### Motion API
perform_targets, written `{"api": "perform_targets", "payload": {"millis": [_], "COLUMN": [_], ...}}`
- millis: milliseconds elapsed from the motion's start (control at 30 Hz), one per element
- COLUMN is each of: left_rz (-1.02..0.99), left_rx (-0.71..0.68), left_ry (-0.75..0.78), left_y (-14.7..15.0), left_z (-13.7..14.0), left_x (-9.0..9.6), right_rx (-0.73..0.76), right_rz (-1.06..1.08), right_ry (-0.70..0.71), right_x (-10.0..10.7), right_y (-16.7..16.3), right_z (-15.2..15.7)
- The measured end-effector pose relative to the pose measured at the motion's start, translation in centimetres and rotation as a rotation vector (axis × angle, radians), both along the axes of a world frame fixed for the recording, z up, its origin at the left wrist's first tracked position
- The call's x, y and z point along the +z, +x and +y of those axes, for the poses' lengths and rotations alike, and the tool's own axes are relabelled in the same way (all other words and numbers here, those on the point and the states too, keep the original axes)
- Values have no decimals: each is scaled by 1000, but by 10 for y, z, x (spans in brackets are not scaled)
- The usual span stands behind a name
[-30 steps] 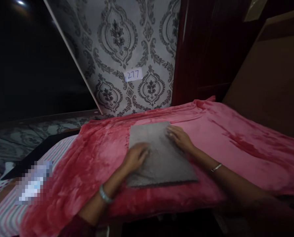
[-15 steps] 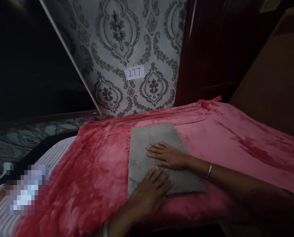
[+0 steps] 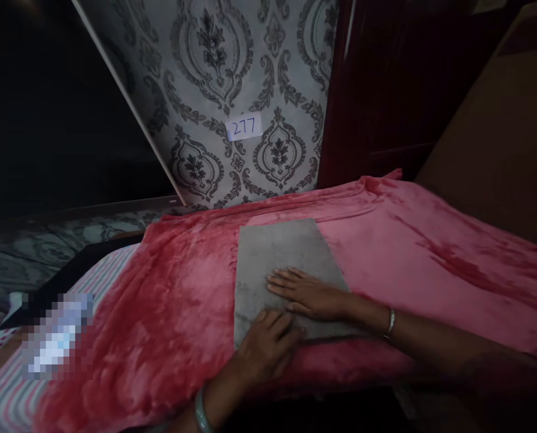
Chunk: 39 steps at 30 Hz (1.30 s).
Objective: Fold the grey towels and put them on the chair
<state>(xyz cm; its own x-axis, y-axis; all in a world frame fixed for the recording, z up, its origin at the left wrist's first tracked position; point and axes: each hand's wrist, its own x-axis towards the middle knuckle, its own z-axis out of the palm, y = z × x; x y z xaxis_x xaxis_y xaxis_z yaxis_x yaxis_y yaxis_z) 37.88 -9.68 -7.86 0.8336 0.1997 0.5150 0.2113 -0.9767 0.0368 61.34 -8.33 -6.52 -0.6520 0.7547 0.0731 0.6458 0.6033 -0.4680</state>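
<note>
A grey rectangular piece, seemingly folded cloth (image 3: 272, 246), lies flat on a red and pink plush blanket (image 3: 191, 300). My right hand (image 3: 311, 294) rests palm down across its middle, fingers stretched out to the left. Close to the near left part of the same cloth is my left hand (image 3: 268, 346), its fingertips touching the surface and its fingers a little bent but apart. Neither hand has anything in its grasp. The underside of each palm is hidden.
Behind the blanket stands a patterned wall (image 3: 209, 126) bearing a paper label (image 3: 244, 126) marked 277. A large dark screen-like panel (image 3: 61, 108) is at left, a dark red panel (image 3: 376, 90) at right. Striped fabric (image 3: 101, 270) shows at the left, beside a blurred-out patch.
My left hand has shifted slightly left, its fingers more bent than before. My right hand has slid slightly toward me on the cloth. The view has tilted a little.
</note>
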Motion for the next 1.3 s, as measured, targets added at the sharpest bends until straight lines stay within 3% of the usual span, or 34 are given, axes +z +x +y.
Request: {"api": "perform_targets", "payload": {"millis": [233,300,367,467,567,667,800,933,1067,1200,1300], "left_rz": [-228,-263,-228,-123,1,168,253,313,339,257,89], "left_rx": [-57,-20,41,129,215,333,414,447,446,417,356], "left_ry": [-37,-151,-316,-455,-465,-472,-400,-344,-337,-391,-502], "left_y": [-1,-1,2,14,32,44,47,44,43,43,41], "left_z": [-2,1,12,49,103,146,163,159,159,163,171], "left_x": [2,10,23,42,48,38,21,17,19,15,6], "right_rx": [69,56,-56,-280,-348,-344,-353,-220,28,211,226], "right_rz": [115,195,266,239,96,-54,-163,-176,-69,102,303], "right_ry": [-16,-20,28,145,168,136,147,90,-13,-124,-204], "right_x": [-1,1,3,6,5,-1,-8,-4,4,19,31], "right_y": [-7,3,18,41,48,39,27,20,4,-14,-17], "right_z": [-26,-21,-8,19,41,47,41,23,-23,-67,-64]}}
